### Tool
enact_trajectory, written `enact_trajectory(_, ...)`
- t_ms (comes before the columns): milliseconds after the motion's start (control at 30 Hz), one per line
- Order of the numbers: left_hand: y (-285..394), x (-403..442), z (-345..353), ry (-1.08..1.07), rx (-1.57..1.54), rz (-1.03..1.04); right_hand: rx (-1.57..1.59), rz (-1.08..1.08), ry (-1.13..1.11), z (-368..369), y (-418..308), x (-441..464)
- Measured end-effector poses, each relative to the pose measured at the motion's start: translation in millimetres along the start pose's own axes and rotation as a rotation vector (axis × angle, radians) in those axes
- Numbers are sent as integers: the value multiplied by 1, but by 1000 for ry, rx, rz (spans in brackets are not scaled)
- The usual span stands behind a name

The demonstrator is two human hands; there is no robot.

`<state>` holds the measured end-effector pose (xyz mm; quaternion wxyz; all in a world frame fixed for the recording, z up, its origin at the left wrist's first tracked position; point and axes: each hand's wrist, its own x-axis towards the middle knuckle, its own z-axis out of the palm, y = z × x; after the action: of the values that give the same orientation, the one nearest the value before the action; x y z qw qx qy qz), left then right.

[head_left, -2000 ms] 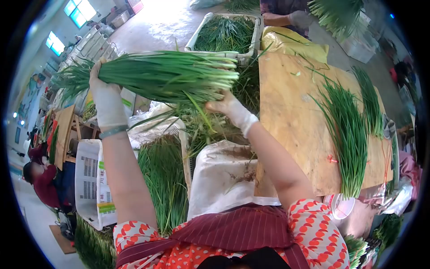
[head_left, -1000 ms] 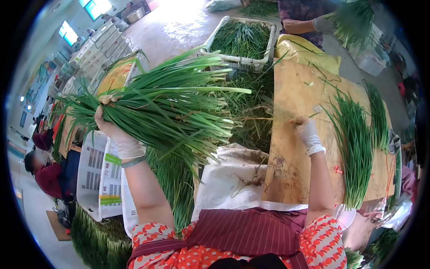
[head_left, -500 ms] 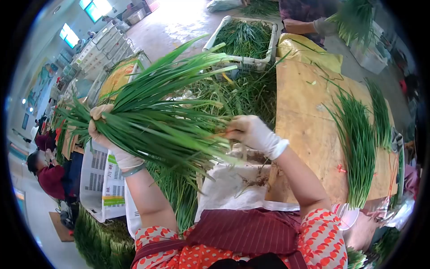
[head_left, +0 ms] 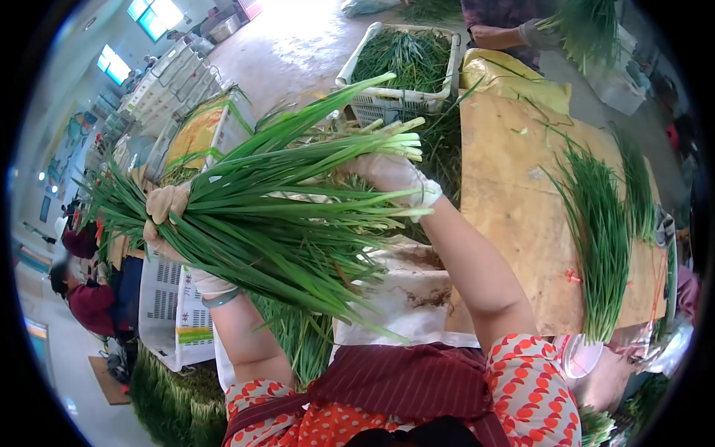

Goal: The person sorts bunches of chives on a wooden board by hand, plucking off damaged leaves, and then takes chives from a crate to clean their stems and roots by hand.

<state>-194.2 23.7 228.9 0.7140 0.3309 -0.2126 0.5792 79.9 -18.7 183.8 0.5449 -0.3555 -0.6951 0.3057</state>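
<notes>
My left hand (head_left: 167,205), in a pale glove, is closed around a large bunch of garlic chives (head_left: 275,216) toward its leafy end. The stalks fan out to the right, with pale cut ends at upper right. My right hand (head_left: 383,175), also gloved, is behind those stalk ends; its fingers are hidden by the leaves. More chives (head_left: 298,335) lie below the bunch, in front of me. A white sheet (head_left: 395,298) with brown dirt on it lies beneath my right forearm.
A wooden board (head_left: 514,223) at right bears a tied bundle of chives (head_left: 599,253) and another beside it. Behind stands a white crate (head_left: 402,97) of greens, near a yellow sack (head_left: 514,82). A white basket (head_left: 160,298) is at left. A co-worker's gloved hand (head_left: 540,33) holds chives.
My right hand has moved up and left, from the stalks' right side to behind their ends. The bunch stays in my left hand, its stalk ends fanned wider.
</notes>
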Motion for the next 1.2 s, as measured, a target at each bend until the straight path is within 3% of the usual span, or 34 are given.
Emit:
enact_trajectory(33, 4, 0, -1, 3, 4, -1, 169, 298, -27, 2, -6, -4)
enact_trajectory(67, 10, 0, -3, -31, 24, -34, -104, 231, -80, 0, -6, -7)
enact_trajectory(100, 14, -1, -5, -64, 42, -70, -100, 237, -82, -3, 12, -17)
enact_trajectory(133, 16, -2, -6, -60, 41, -73, -13, -59, -98, -3, 27, -25)
enact_trajectory(233, 19, -7, -6, -89, -4, -111, 701, 316, -42, -15, 18, -47)
enact_trajectory(300, 20, -10, -6, -84, 16, -90, 197, 692, -137, -34, -7, -54)
enact_trajectory(333, 19, -12, -6, -92, 69, -125, 204, 521, -135, -36, 14, -64)
enact_trajectory(367, 19, -12, -7, -88, 70, -121, 204, 524, -140, -46, 24, -78)
enact_trajectory(467, 22, -14, -12, -152, 22, -145, 229, 707, 13, -69, 6, -98)
enact_trajectory(533, 33, -15, -19, -150, 47, -138, 231, 511, 177, -90, 2, -110)
enact_trajectory(600, 37, -18, -20, -139, 54, -123, 460, 445, 629, -112, 11, -122)
enact_trajectory(633, 38, -19, -19, -137, 55, -119, 627, 242, 693, -126, 16, -121)
enact_trajectory(700, 38, -20, -18, -125, 131, -66, 791, 35, 756, -144, 32, -106)
enact_trajectory(733, 39, -20, -18, -124, 131, -67, 680, 13, 629, -147, 39, -93)
enact_trajectory(800, 45, -23, -20, -102, 145, -74, 178, 248, 383, -131, 51, -76)
enact_trajectory(833, 45, -24, -20, -102, 146, -76, -214, 496, 250, -105, 52, -59)
enact_trajectory(867, 44, -26, -19, -81, 132, -68, -523, 369, 147, -92, 61, -58)
enact_trajectory(933, 44, -25, -20, -63, 121, -59, -826, 229, 39, -71, 52, -51)
enact_trajectory(1000, 47, -28, -22, -37, 149, -65, 184, 463, 39, -57, 21, -46)
enact_trajectory(1100, 44, -28, -25, -40, 158, -62, 391, 401, -3, -25, -1, -41)
enact_trajectory(1133, 39, -29, -21, -27, 164, -40, 391, 488, 32, -22, -6, -39)
enact_trajectory(1200, 34, -31, -17, -14, 154, -36, 510, 458, 141, -11, -3, -39)
